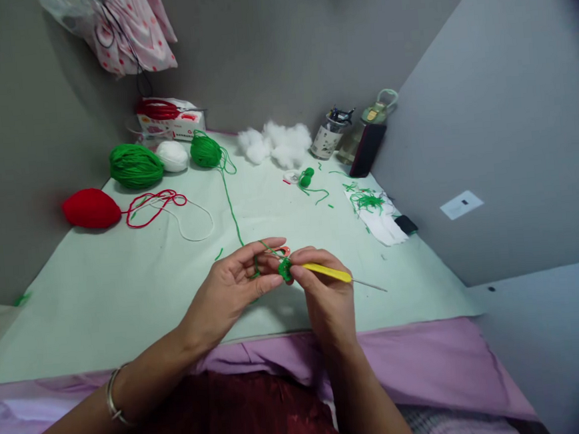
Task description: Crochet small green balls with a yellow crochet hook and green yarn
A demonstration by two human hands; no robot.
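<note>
My left hand pinches a small green crochet piece near the front of the table, with green yarn running over its raised index finger. My right hand grips a yellow-handled crochet hook, whose thin metal end points out to the right. The hook's other tip is at the green piece, partly hidden by my fingers. An orange stitch marker shows just behind the piece. From my left hand the green strand runs back to a green yarn ball.
At the left lie a red yarn ball, a large green yarn skein and a white yarn ball. White stuffing sits at the back. A pen cup, a phone and green yarn scraps are at the right.
</note>
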